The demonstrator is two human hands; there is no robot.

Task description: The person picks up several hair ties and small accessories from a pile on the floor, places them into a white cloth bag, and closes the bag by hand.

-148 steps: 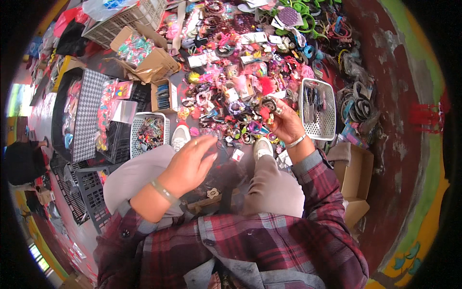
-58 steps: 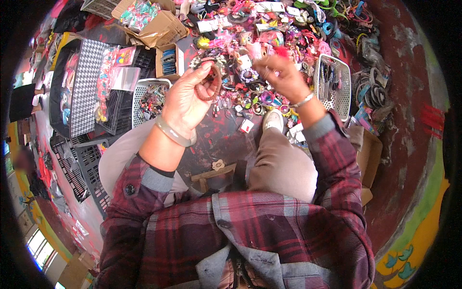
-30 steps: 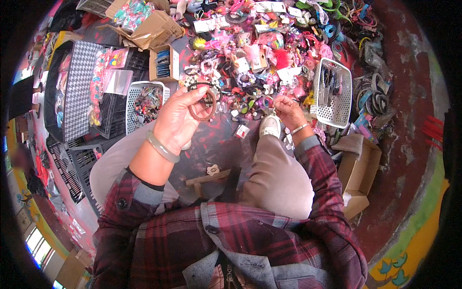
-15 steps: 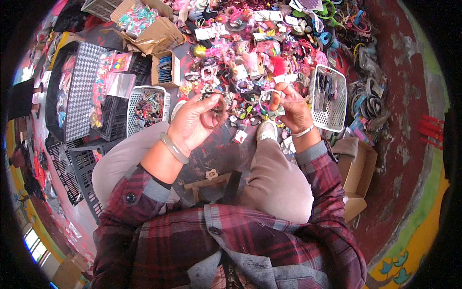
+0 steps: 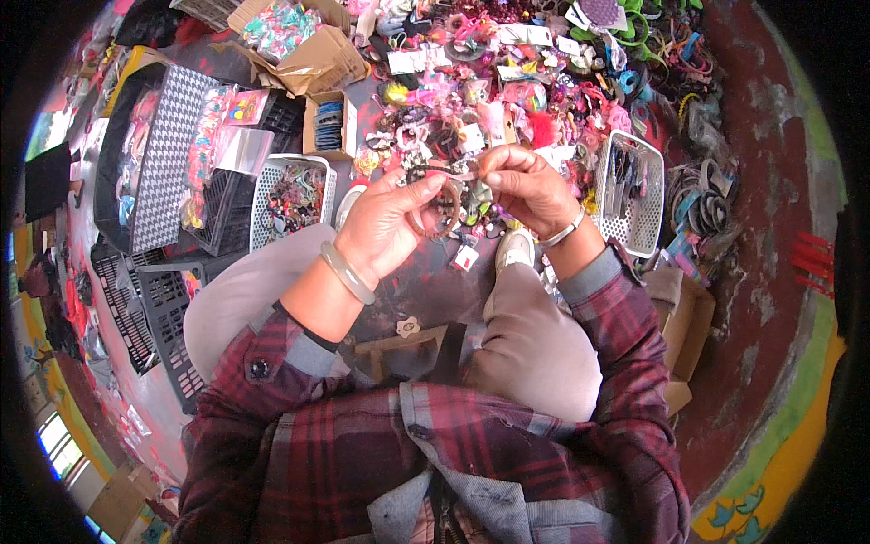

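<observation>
In front of my lap, my left hand (image 5: pixel 385 227) is closed around a brownish round band (image 5: pixel 449 218), which hangs as a loop beside the thumb. It looks like a hair tie or bangle, but I cannot tell which. Just to the right, my right hand (image 5: pixel 535 192) pinches the end of a thin, pale strip (image 5: pixel 460 170) with thumb and forefinger. That strip stretches toward the left fingertips, where a small dark, patterned piece shows. Whether the strip joins the round band is hidden by the fingers.
Colourful hair accessories (image 5: pixel 544 131) lie heaped beyond my hands. White baskets stand left (image 5: pixel 263 204) and right (image 5: pixel 645 231), both holding small goods. A cardboard box (image 5: pixel 340 152) holds blue cards. Farther left is a houndstooth-patterned case (image 5: pixel 168 163); an open carton (image 5: pixel 696 317) sits by my right elbow.
My right hand has moved left, close to my left hand, and the pale loop it held apart is now a stretched strip between them. The whole view has shifted slightly.
</observation>
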